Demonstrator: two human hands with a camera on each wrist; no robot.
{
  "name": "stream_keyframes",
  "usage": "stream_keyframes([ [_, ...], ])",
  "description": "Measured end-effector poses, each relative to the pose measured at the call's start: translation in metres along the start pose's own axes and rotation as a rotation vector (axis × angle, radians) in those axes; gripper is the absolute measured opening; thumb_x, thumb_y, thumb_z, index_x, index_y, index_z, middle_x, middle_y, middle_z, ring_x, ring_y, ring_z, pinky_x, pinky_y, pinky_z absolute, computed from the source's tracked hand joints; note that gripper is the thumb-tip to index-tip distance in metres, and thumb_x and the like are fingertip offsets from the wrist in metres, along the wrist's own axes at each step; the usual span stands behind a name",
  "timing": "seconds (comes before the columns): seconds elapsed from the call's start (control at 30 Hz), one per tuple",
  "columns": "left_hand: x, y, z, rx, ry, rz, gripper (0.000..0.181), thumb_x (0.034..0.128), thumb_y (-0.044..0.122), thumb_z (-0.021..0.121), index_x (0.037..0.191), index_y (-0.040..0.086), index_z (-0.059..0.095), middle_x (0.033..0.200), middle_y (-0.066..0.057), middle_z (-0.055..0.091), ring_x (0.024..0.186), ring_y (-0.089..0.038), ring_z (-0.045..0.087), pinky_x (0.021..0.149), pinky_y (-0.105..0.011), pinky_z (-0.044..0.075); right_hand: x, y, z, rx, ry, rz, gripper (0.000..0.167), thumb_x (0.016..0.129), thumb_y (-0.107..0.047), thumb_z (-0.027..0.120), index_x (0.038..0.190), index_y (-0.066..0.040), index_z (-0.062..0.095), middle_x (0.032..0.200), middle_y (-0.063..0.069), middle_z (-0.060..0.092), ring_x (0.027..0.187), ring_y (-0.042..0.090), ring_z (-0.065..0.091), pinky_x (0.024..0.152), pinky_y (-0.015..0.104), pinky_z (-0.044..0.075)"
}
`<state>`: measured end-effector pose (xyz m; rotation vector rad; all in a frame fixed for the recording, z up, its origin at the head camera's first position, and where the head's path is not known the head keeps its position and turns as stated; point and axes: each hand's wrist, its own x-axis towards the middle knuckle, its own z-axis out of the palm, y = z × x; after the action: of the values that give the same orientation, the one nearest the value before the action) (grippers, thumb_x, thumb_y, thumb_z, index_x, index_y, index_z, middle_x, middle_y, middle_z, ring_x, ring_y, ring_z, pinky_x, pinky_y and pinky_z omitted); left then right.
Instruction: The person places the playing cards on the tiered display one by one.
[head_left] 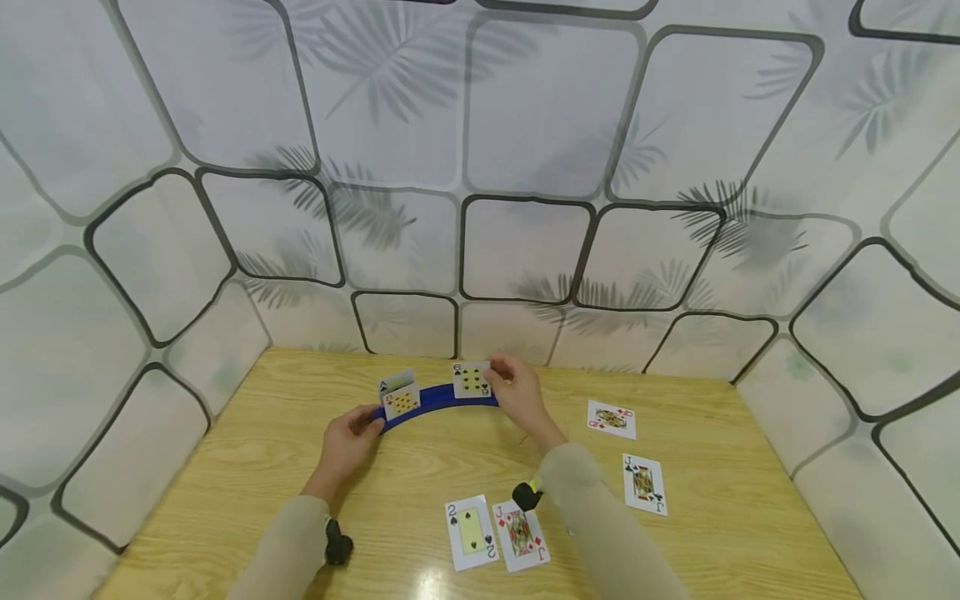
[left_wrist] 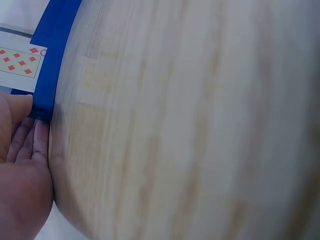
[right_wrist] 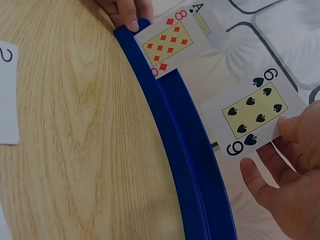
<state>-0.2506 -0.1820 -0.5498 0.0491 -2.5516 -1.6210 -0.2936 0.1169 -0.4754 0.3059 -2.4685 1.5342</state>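
Note:
A curved blue card holder [head_left: 438, 398] stands toward the back of the table. My left hand [head_left: 351, 442] grips its left end, thumb in front and fingers beneath in the left wrist view. Beside that thumb an eight of diamonds [right_wrist: 167, 44] stands in the holder, with an ace [right_wrist: 204, 24] partly hidden behind it. Between the thumb and fingers of my right hand [head_left: 519, 396] is a six of spades [right_wrist: 255, 111], pinched by one edge. The right wrist view has this card above the holder's back slot, apart from the eight.
On the wooden table [head_left: 247, 483] lie a two of spades [head_left: 471, 533] and a jack of diamonds [head_left: 521, 537] near the front. At the right are a queen of diamonds [head_left: 611, 419] and a jack of clubs [head_left: 643, 485]. A patterned cloth wall [head_left: 525, 250] borders the table.

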Motion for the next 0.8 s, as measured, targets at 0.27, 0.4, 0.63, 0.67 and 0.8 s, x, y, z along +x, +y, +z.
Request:
stream_keyframes([
  [0.27, -0.001, 0.000, 0.000, -0.009, -0.009, -0.021, 0.033, 0.1034, 0.004, 0.064, 0.135, -0.005, 0.067, 0.135, -0.027, 0.069, 0.125, -0.039, 0.068, 0.101, -0.030, 0.058, 0.003, -0.004, 0.010, 0.021, -0.030, 0.026, 0.024, 0.104, -0.011, 0.067, 0.126, -0.004, 0.071, 0.117, 0.016, 0.074, 0.109, 0.031, 0.070, 0.094, 0.047, 0.061],
  [0.4, -0.001, 0.001, 0.000, -0.012, -0.009, -0.028, 0.033, 0.1036, 0.004, 0.064, 0.135, -0.005, 0.067, 0.135, -0.027, 0.069, 0.126, -0.039, 0.068, 0.102, -0.030, 0.058, 0.008, -0.004, 0.016, 0.027, -0.024, 0.001, 0.021, 0.103, -0.008, 0.067, 0.123, -0.003, 0.071, 0.113, 0.017, 0.075, 0.105, 0.032, 0.071, 0.089, 0.044, 0.063],
  [0.63, 0.000, -0.001, 0.000, -0.011, -0.005, -0.025, 0.032, 0.1033, 0.004, 0.064, 0.134, -0.004, 0.068, 0.134, -0.027, 0.070, 0.124, -0.037, 0.069, 0.098, -0.025, 0.057, 0.014, -0.004, 0.024, 0.043, -0.021, -0.009, 0.021, 0.102, -0.004, 0.066, 0.122, 0.001, 0.071, 0.112, 0.019, 0.073, 0.106, 0.034, 0.070, 0.091, 0.047, 0.061],
  [0.67, 0.001, -0.001, 0.000, -0.009, -0.005, -0.024, 0.031, 0.1033, 0.004, 0.064, 0.133, -0.004, 0.068, 0.133, -0.027, 0.070, 0.124, -0.037, 0.069, 0.097, -0.024, 0.057, 0.014, -0.004, 0.025, 0.041, -0.021, -0.014, 0.021, 0.102, -0.004, 0.066, 0.122, 0.001, 0.071, 0.112, 0.019, 0.073, 0.106, 0.034, 0.070, 0.092, 0.047, 0.061],
  [0.8, 0.001, -0.002, 0.001, -0.013, -0.006, -0.022, 0.032, 0.1033, 0.004, 0.064, 0.134, -0.004, 0.068, 0.133, -0.027, 0.070, 0.124, -0.037, 0.069, 0.097, -0.024, 0.057, 0.015, -0.004, 0.028, 0.023, -0.018, -0.033, 0.019, 0.102, -0.003, 0.066, 0.119, 0.000, 0.073, 0.110, 0.018, 0.071, 0.104, 0.032, 0.069, 0.091, 0.044, 0.062],
])
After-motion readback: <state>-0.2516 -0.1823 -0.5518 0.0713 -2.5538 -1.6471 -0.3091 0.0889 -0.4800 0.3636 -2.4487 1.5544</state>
